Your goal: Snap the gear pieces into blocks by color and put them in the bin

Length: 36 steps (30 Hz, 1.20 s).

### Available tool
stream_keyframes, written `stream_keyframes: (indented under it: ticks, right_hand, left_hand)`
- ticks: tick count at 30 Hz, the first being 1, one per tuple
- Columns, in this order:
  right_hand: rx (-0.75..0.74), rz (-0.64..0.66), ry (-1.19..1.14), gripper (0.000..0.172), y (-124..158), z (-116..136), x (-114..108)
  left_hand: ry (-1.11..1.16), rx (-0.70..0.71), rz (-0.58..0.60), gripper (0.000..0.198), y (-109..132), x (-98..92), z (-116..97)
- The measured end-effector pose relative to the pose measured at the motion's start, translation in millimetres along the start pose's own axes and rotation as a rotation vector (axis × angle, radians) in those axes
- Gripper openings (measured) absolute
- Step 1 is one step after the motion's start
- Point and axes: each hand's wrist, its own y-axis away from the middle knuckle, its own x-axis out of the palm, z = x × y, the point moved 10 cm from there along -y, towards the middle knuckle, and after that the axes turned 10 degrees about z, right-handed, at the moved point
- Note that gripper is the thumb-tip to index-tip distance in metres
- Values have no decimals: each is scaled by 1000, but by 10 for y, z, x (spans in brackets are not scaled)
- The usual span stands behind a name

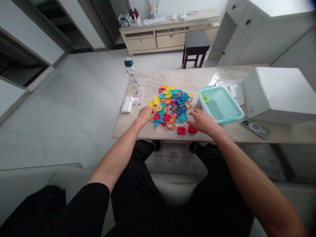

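The left hand (145, 115) is at the near-left edge of a pile of coloured plastic lattice pieces (170, 107). Its fingers are bent and close together; whether they grip a piece cannot be told. The pile lies directly right of these fingers, spreading away from them across the marbled table (125, 126), in yellow, orange, red, blue, teal and purple.

The right hand (203, 121) is at the pile's right side. Its thumb and fingers are parted, with no piece visible between them. A red stack (193, 129) is just beneath the thumb; contact cannot be confirmed. A single red square (181, 130) lies left of that stack.

Beyond and to the right of the right fingers stands a mint-green container (223, 107), with a bright green piece (205, 99) inside at its left end. Farther right of those fingers are a grey phone (255, 127) and a white box (283, 95).

Beyond the left fingers, slightly left, lie a pink phone (138, 97) and a white packet (127, 105); a clear bottle (133, 74) stands farther off.
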Motion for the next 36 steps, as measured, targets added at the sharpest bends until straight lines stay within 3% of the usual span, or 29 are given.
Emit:
stream_keyframes:
  ticks: [2,7,12,18,23,28,32,36]
  right_hand:
    - [-2,16,-1,45,-3,28,19]
    - [-15,27,-4,44,-27,80,60]
    - [3,46,17,45,-48,93,93]
    - [-25,77,6,41,-90,125,158]
    - [-52,56,16,37,-105,167,155]
    - [-95,-84,0,46,-100,263,-21]
    - [-279,-242,-118,71,-56,455,-229]
    - [-390,-334,-119,77,11,587,-338]
  left_hand:
    - [11,50,34,27,-38,97,-8]
    - [12,163,129,61,-69,383,-43]
    - [31,150,118,42,-72,465,-98]
    - [97,123,68,28,-56,376,-142]
    - [181,104,-29,19,0,93,-162]
    - [316,249,-71,24,213,-220,-477]
    - [597,432,17,25,412,-253,-799]
    - [884,518,199,42,532,-131,-1008]
